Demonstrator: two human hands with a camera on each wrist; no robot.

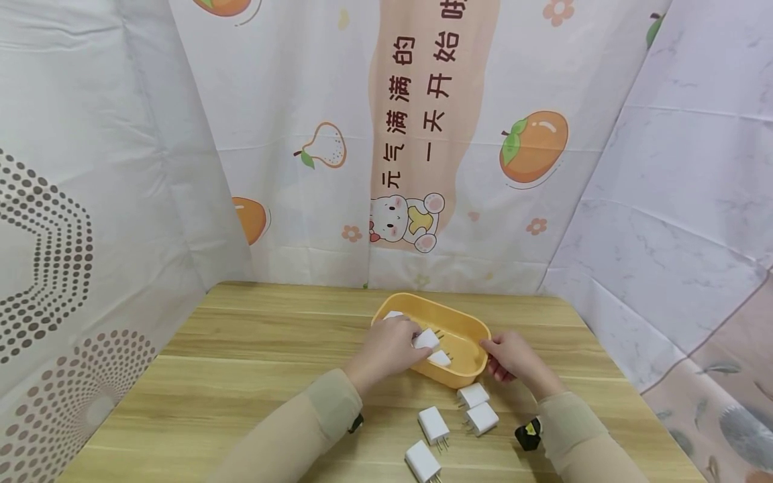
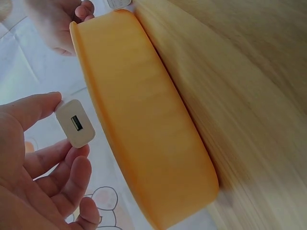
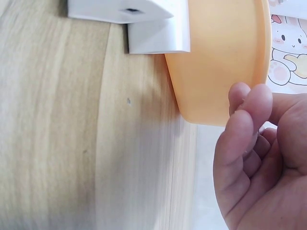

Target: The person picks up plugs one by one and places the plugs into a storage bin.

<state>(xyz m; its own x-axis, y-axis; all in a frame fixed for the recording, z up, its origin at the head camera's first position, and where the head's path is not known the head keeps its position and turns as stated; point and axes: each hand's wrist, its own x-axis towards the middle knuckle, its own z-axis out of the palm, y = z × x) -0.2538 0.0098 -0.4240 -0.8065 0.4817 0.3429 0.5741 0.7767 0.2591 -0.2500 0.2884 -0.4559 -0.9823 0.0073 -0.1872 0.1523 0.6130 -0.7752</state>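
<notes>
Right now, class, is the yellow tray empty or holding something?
Holding something: the head view shows at least one white adapter inside the yellow tray.

Closed off at the back by a hanging white curtain (image 1: 278,80) printed with orange fruit (image 1: 537,149), small flowers (image 1: 536,226), a cartoon animal (image 1: 392,221) and dark Chinese lettering (image 1: 399,121) on a peach band (image 1: 477,74); flanked at left by pale fabric (image 1: 121,147) with brown dot patterns (image 1: 78,389), at right by marbled white cloth (image 1: 676,174), pinkish lower down; furnished with a wood-grained table (image 1: 241,376), evenly lit

Four chargers (image 1: 433,424) before the tray (image 1: 466,347)
</notes>
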